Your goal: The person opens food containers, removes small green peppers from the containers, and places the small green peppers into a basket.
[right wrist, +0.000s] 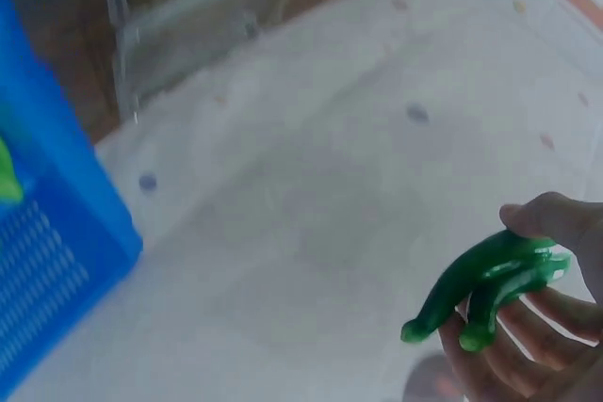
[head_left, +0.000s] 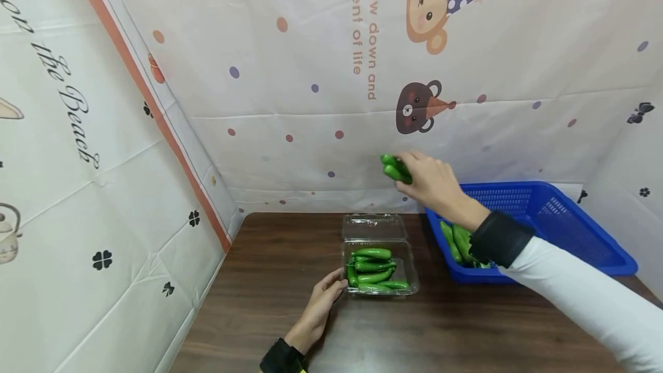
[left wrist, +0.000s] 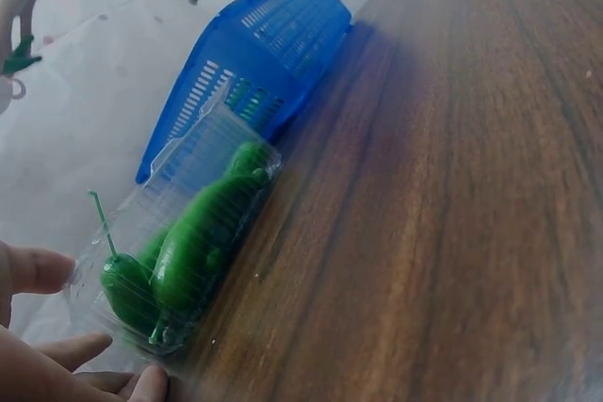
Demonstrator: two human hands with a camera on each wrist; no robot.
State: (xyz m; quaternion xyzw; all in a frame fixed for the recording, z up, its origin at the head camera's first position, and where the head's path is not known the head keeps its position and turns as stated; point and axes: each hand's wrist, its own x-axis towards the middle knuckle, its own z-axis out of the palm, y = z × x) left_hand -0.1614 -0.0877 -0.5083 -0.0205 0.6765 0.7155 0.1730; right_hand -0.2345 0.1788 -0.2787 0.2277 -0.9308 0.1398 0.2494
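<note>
Our right hand (head_left: 432, 180) is raised above the table, between the blue basket (head_left: 570, 212) and the clear clamshell box (head_left: 380, 263), with the fingers curled round two green peppers (head_left: 396, 168); the right wrist view shows the pair (right wrist: 490, 289) pinched between thumb and fingertips against the white backdrop. Our left hand (head_left: 321, 304) rests on the wooden table (head_left: 269, 281) at the near left corner of the box, fingers fairly straight and touching its plastic wall, steadying it rather than gripping.

The box stands open, its lid folded back toward the far wall, and it already holds a layer of green peppers (head_left: 375, 269), roughly half a dozen lying side by side. We judge the packing well along but not finished: the two peppers in hand are not yet in the box, several more peppers (head_left: 458, 243) lie in the near left corner of the basket, and the lid is not yet closed.
</note>
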